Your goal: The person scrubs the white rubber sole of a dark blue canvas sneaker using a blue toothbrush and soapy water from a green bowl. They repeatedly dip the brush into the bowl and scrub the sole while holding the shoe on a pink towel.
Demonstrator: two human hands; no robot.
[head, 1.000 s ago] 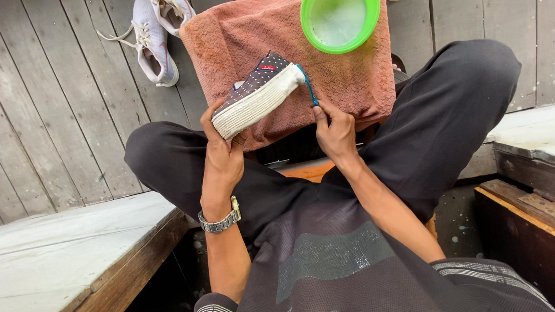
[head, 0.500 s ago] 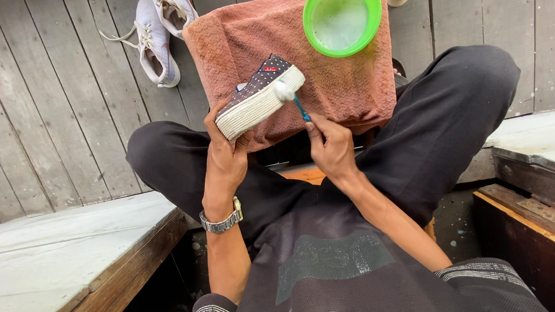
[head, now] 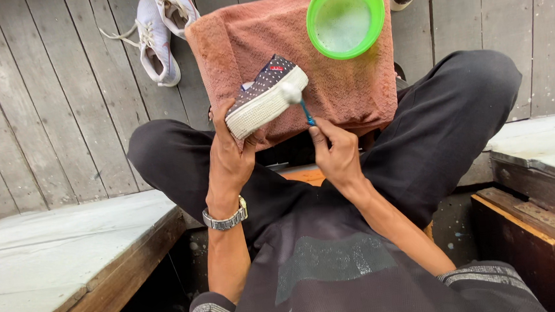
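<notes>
Head view: 1 person sits cross-legged, looking down at both hands.
Left hand [head: 229, 156]: grip clenched around the dark dotted shoe [head: 265, 93], held tilted, its white sole side facing the brush.
Right hand [head: 337, 155]: grip clenched on the blue-handled brush [head: 298, 101], whose soapy head touches the sole's toe end.
Towel [head: 351, 98]: reddish, spread on the plank floor [head: 39, 94] beneath the shoe.
Green bowl [head: 346, 15]: on the towel, holding cloudy liquid.
White sneakers [head: 161, 27]: 2, beside the towel.
Wristwatch [head: 226, 219]: on the left wrist.

The towel [head: 344, 89] was rough, matt terry cloth, and the bowl [head: 346, 16] on it glossy plastic. Beside the towel, the shoe [head: 265, 97] showed dotted fabric over a textured rubbery sole; the floorboards [head: 40, 107] beneath were weathered, matt wood.
</notes>
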